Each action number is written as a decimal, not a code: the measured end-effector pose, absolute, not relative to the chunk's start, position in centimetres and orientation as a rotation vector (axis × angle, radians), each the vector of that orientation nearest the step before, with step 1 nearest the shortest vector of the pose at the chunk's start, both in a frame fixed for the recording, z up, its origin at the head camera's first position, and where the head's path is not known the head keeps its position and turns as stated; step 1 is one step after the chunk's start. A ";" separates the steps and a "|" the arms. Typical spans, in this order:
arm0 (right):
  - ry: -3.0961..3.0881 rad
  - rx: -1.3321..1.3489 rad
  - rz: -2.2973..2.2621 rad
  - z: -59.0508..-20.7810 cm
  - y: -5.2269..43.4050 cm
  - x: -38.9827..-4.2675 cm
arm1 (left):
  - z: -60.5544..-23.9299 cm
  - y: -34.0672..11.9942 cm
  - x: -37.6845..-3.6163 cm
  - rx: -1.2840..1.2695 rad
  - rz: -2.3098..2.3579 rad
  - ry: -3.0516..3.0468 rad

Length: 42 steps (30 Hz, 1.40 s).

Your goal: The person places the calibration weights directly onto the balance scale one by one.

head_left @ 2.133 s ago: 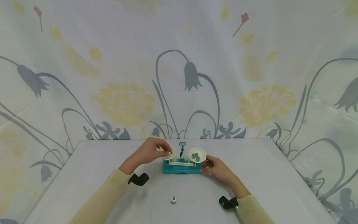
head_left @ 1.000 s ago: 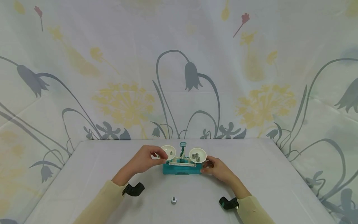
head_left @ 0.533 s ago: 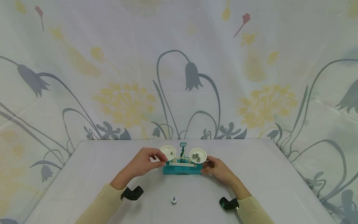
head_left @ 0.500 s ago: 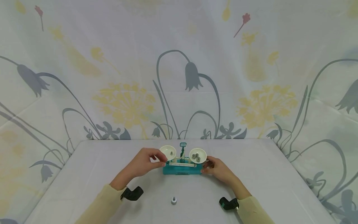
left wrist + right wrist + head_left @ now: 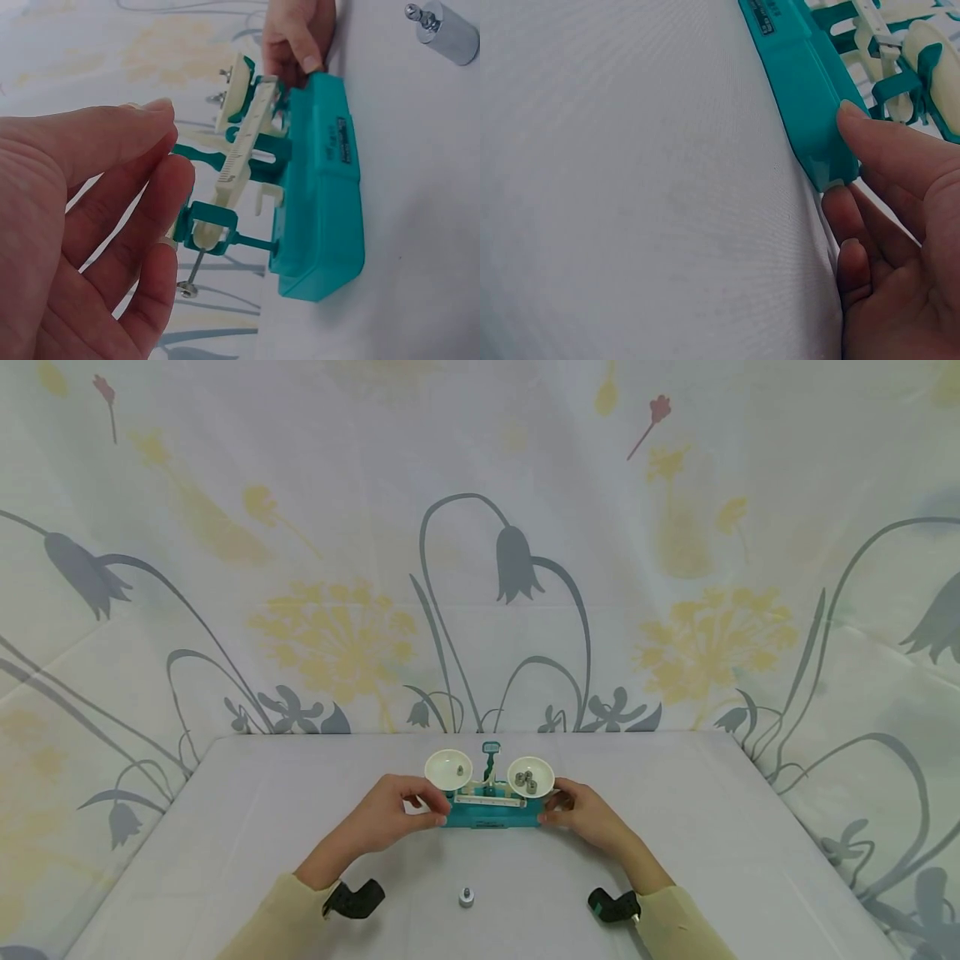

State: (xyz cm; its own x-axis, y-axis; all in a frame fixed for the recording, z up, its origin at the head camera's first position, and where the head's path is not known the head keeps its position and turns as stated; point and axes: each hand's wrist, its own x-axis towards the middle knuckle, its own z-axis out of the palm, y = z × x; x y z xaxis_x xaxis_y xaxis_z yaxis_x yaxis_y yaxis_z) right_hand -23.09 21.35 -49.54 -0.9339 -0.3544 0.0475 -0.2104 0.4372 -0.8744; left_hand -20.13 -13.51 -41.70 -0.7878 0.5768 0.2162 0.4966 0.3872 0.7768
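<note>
A small balance scale with a teal base (image 5: 491,817) stands mid-table. Its left white pan (image 5: 438,770) carries one small metal weight (image 5: 460,770). Several grey metal pieces (image 5: 529,779) lie together in the right pan (image 5: 542,767). My right hand (image 5: 588,817) grips the right end of the base, thumb on top and fingers beneath, as the right wrist view shows. My left hand (image 5: 386,818) is by the base's left end, below the left pan. In the left wrist view its fingers (image 5: 161,199) are loosely bent, thumb near the index finger, with nothing visible between them.
A silver knobbed weight (image 5: 467,898) stands on the white-covered table (image 5: 525,910) in front of the scale. Behind the table hangs a flower-patterned cloth (image 5: 480,635). A black camera is strapped to each wrist.
My left hand has let go of the small weight in the left pan, drawn back from the pan and lowered toward the base's left end. My right hand keeps its grip.
</note>
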 end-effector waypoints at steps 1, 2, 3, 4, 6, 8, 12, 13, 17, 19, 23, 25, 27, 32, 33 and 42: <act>2.539 -0.502 -1.512 -49.5 21.3 -23.1 | -41.8 -13.5 -20.1 0.984 1.373 2.537; 2.538 -0.503 -1.512 -49.6 21.3 -23.1 | -41.9 -13.5 -20.0 0.979 1.374 2.532; 2.537 -0.504 -1.513 -49.6 21.4 -23.1 | -42.0 -13.5 -19.9 0.978 1.375 2.526; 2.536 -0.505 -1.514 -49.7 21.4 -23.1 | -42.2 -13.5 -19.9 0.975 1.374 2.521; 2.539 -0.507 -1.512 -49.7 21.4 -23.2 | -42.4 -13.4 -19.8 0.970 1.379 2.508; 2.541 -0.506 -1.508 -49.8 21.4 -23.2 | -42.8 -13.4 -19.7 0.960 1.380 2.495; 2.544 -0.501 -1.503 -49.8 21.4 -23.1 | -43.5 -13.3 -19.4 0.940 1.368 2.467; 2.543 -0.501 -1.506 -49.8 21.4 -23.1 | -43.7 -13.3 -19.3 0.933 1.364 2.458; 2.530 -0.499 -1.524 -49.8 21.3 -23.1 | -44.2 -13.3 -19.0 0.915 1.360 2.423; 2.527 -0.499 -1.528 -49.9 21.3 -23.2 | -44.5 -13.2 -18.9 0.908 1.360 2.409; 2.526 -0.504 -1.532 -49.9 21.3 -23.2 | -45.1 -13.1 -18.8 0.903 1.365 2.376; 2.526 -0.506 -1.533 -49.8 21.3 -23.1 | -45.4 -13.0 -18.7 0.903 1.371 2.356; 2.527 -0.501 -1.530 -49.8 21.3 -23.2 | -45.7 -12.9 -18.6 0.898 1.380 2.334; 2.540 -0.520 -1.520 -49.8 21.3 -23.1 | -46.5 -12.7 -18.3 0.911 1.413 2.289; 2.545 -0.523 -1.516 -49.8 21.3 -23.1 | -46.6 -12.7 -18.3 0.913 1.419 2.280; 2.549 -0.513 -1.510 -49.6 21.3 -23.1 | -47.4 -12.3 -18.0 0.886 1.432 2.246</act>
